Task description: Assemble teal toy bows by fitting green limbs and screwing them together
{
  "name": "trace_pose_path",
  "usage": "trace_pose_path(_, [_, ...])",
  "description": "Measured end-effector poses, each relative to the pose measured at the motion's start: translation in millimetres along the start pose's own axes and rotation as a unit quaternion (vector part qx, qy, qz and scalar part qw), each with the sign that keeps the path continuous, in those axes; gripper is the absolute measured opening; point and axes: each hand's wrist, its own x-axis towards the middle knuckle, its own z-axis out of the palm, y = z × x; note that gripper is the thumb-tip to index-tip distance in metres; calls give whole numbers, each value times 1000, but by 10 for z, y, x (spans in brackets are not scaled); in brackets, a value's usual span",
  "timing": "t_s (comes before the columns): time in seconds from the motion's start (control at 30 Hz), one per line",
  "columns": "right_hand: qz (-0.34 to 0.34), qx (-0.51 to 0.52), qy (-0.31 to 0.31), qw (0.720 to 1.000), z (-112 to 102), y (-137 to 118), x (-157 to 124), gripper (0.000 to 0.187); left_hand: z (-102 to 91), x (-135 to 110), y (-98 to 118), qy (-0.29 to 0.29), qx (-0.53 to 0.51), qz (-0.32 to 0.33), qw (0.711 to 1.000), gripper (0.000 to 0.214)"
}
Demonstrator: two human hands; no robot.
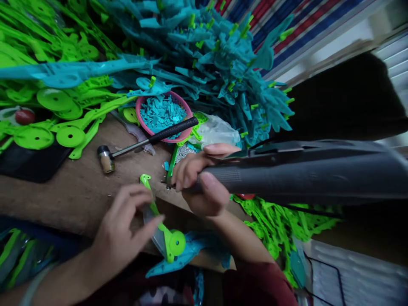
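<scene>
My right hand point(204, 182) is wrapped round a long dark grey electric screwdriver point(270, 174), its body running off to the right. The hand hides the driver's tip end. Beside a bright green plastic part point(176, 243) with a round disc end, my left hand point(127, 221) has thumb and fingers apart. A translucent piece point(157, 238) lies along that part. Underneath is a blue plastic piece point(194, 253) at the bench's front edge. Small silvery screws point(185, 151) lie just beyond my right hand.
A rubber-headed hammer point(130, 147) leans on a pink basket point(139, 114) of blue scraps. Behind are heaps of green parts point(54, 100) and blue parts point(216, 55). A dark flat slab point(35, 161) lies at left. More green parts point(283, 229) are piled at lower right.
</scene>
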Motion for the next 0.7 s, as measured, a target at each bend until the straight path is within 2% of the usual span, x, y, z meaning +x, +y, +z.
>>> trace_pose_path(0.03, [-25, 27, 13, 999, 1, -72, 6, 3, -25, 106, -4, 21, -17, -40, 999, 31])
trace_pose_path(0.07, [-33, 41, 21, 998, 0, -139, 9, 11, -35, 206, -4, 8, -51, -65, 997, 30])
trace_pose_path(0.13, [-38, 66, 23, 997, -11, -261, 3, 23, -14, 362, 17, -75, -171, -117, 975, 23])
trace_pose_path(0.17, [-41, 77, 19, 996, -23, -317, -3, 25, 16, 410, 40, -108, -245, -157, 951, 18])
trace_pose_path(0.23, [-50, 101, 12, 994, -60, -420, -19, 27, 102, 449, 112, -130, -390, -257, 875, 20])
trace_pose_path(0.3, [-60, 117, 19, 991, -103, -505, -38, 28, 199, 436, 207, -106, -507, -338, 786, 25])
trace_pose_path(0.37, [-71, 128, 34, 989, -147, -565, -61, 27, 283, 409, 306, -78, -578, -393, 711, 27])
trace_pose_path(0.47, [-88, 131, 46, 986, -207, -604, -103, 28, 363, 382, 435, -45, -627, -444, 638, 29])
trace_pose_path(0.57, [-104, 119, 46, 986, -246, -624, -153, 29, 410, 377, 535, -24, -645, -469, 603, 32])
trace_pose_path(0.63, [-107, 106, 39, 988, -254, -651, -191, 28, 443, 382, 590, -13, -646, -475, 598, 33])
trace_pose_path(0.7, [-101, 90, 33, 990, -250, -685, -234, 29, 481, 383, 628, -8, -642, -472, 604, 33])
